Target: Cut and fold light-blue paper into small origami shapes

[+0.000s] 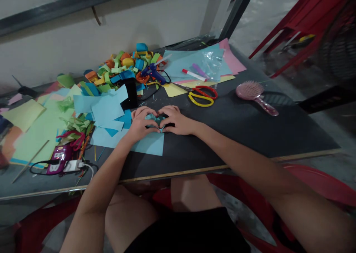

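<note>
Between my two hands is a small piece of folded light-blue paper [152,118], partly covered by the fingers. My left hand [141,122] curls round its left side, thumb and fingers pinching it. From the right, my right hand [178,121] grips the same piece, fingertips close to those of the left. A flat light-blue sheet [151,145] lies under and beside my left hand. Further left, cut light-blue paper pieces [107,106] overlap on the table, next to a black object [129,93] whose kind I cannot make out.
Scissors [203,96] with red and yellow handles lie behind my right hand, and a pink hairbrush [254,93] to the right. A blue glue gun [153,73] rests by a heap of coloured paper pieces [128,62]. A purple power strip [59,159] with cables sits left.
</note>
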A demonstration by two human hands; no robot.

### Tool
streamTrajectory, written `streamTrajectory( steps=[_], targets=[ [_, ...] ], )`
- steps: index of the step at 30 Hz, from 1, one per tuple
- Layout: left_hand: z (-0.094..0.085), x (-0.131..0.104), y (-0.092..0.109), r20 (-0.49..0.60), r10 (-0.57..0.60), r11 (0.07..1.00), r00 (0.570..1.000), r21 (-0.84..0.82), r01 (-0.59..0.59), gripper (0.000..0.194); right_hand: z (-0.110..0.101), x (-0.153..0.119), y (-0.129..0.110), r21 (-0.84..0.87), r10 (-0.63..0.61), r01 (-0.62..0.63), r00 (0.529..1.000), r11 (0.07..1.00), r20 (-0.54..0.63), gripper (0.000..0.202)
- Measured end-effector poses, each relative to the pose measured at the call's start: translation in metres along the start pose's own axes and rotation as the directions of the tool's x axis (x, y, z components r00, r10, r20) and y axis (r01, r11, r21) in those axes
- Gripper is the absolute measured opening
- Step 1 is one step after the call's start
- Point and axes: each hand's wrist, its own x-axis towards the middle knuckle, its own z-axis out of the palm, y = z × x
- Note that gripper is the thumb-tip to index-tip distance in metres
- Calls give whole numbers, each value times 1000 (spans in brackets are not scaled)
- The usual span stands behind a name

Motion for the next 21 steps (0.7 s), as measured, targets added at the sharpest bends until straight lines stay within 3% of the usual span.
streamTrajectory(
  steps=[6,16,21],
  targets=[
    [5,0,-8,16,24,999,1000,-26,-23,13,-2,0,1,-1,4,-4,999,1000,-40,12],
    [12,0,-9,-125,84,996,989,6,-84,12,-1,-1,2,-32,-22,20,997,999,-77,12],
    [12,0,-12,-204,82,996,976,49,-73,7,-3,-1,6,-75,-25,11,983,997,-181,10]
  ],
)
